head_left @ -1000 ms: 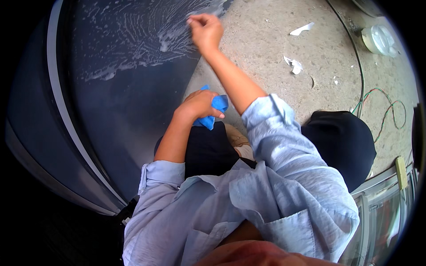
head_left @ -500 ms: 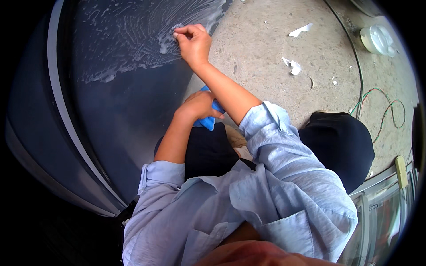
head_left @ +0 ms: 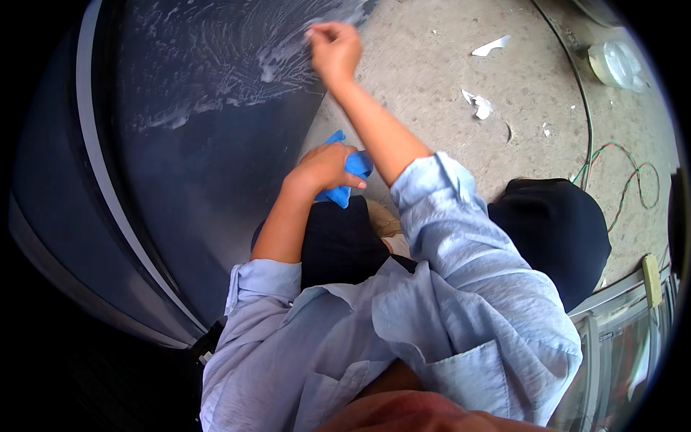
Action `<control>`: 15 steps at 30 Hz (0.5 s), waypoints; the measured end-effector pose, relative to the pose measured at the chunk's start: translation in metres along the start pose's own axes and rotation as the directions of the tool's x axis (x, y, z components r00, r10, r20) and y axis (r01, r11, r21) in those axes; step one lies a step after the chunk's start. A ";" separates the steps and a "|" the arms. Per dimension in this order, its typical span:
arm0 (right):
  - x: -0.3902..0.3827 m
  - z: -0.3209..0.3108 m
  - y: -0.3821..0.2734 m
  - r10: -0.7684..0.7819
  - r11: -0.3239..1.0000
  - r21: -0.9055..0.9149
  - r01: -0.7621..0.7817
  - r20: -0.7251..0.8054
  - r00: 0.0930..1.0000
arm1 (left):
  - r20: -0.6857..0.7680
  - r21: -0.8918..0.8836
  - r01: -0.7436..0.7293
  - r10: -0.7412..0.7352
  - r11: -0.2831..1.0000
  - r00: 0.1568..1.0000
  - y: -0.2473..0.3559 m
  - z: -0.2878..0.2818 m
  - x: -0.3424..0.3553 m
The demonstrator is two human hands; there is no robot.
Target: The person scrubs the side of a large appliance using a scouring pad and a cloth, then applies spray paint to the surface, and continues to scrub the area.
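My left hand (head_left: pixel 322 170) rests by my knee, closed around a blue cloth (head_left: pixel 358 165) whose folds stick out on both sides. Further up, my right hand (head_left: pixel 337 55) is at the right edge of a dark, smooth panel (head_left: pixel 209 165), its fingers pinched together and slightly blurred. Whatever those fingertips hold, if anything, is hidden. White foam (head_left: pixel 268 70) with curved streaks covers the upper part of the panel, while its lower part looks smooth and free of foam.
Torn white scraps (head_left: pixel 481 106) lie on the concrete floor (head_left: pixel 417 86). A clear round tub (head_left: pixel 615 65) stands at the far right, near a dark cable (head_left: pixel 580 86) and a red-green cord (head_left: pixel 638 167). A framed glass piece (head_left: pixel 612 360) is at the lower right.
My right hand has moved right and slightly up, from the foamy area to the panel's edge. More of the blue cloth shows beside my left hand, which has hardly moved.
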State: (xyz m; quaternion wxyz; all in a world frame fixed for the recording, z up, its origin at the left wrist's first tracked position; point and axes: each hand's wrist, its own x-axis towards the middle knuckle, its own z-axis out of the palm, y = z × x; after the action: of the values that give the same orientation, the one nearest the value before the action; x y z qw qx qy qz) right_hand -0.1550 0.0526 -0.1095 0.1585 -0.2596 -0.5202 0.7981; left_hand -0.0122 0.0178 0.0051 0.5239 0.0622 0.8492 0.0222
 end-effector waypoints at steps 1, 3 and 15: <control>0.016 -0.001 0.013 0.060 0.998 0.029 -0.059 -0.039 0.997 | 0.011 0.011 0.018 -0.018 1.000 1.000 0.001 -0.001 -0.001; 0.039 -0.012 0.011 0.167 0.985 0.051 -0.162 -0.108 0.980 | -0.002 0.014 0.013 -0.013 1.000 1.000 -0.001 0.001 -0.003; -0.029 0.001 -0.004 -0.072 0.997 -0.017 0.071 -0.080 0.994 | 0.005 -0.030 -0.027 0.027 0.999 1.000 -0.015 0.013 0.003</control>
State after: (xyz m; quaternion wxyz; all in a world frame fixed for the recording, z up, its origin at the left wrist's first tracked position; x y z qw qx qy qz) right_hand -0.1323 0.0385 -0.0984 0.2058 -0.2739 -0.5280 0.7771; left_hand -0.0033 0.0034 -0.0047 0.5267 0.0656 0.8465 0.0419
